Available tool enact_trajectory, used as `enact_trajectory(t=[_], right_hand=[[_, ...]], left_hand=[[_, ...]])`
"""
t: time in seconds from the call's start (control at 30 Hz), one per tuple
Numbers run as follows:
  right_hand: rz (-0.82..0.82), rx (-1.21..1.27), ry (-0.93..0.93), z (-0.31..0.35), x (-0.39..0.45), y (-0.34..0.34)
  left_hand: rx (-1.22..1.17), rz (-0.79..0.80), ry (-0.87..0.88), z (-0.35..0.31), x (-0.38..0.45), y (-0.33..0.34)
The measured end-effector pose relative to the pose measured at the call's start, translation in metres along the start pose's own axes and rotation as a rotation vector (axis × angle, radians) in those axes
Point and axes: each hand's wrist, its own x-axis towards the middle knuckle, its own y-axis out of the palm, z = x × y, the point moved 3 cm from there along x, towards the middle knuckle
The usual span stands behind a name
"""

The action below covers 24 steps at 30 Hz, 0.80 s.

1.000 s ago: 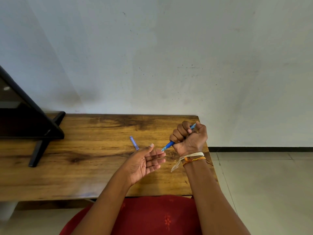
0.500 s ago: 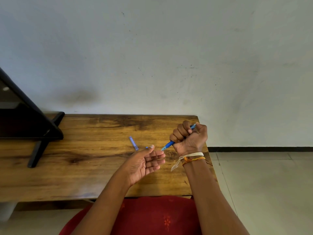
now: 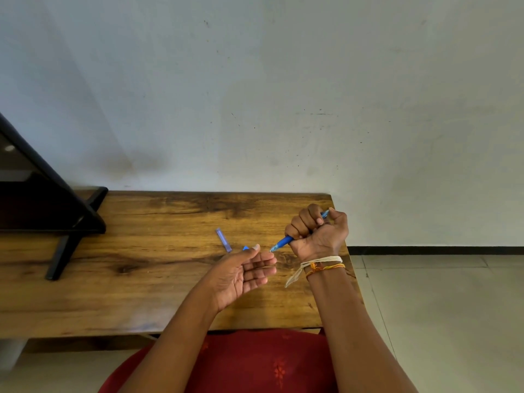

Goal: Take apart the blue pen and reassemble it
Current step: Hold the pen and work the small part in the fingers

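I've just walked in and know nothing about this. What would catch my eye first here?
Probably the right hand, fisted around a blue pen above the right end of the wooden table, tip pointing down-left. Just left of it the left hand waits palm-up with relaxed fingers, and a small blue pen cap lies on the wood beyond it. A dark screen on a stand fills the table's far left.

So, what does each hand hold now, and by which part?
The right hand grips the blue pen in a fist round the middle of its barrel, both ends sticking out. The left hand is open, palm up, and seems to hold nothing.
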Motion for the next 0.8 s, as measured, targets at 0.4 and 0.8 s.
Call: enact_trajectory(t=[0.4,0.8], right_hand=[[0.016,-0.070,-0.003,-0.0018,0.0000,0.0027],[-0.014,-0.068,0.001,-0.0024,0.0019,0.0007]], left_hand=[[-0.014,-0.020,-0.015,-0.0008,-0.0008,0.0024],[-0.025,-0.017,-0.001,-0.0010,0.0001,0.0027]])
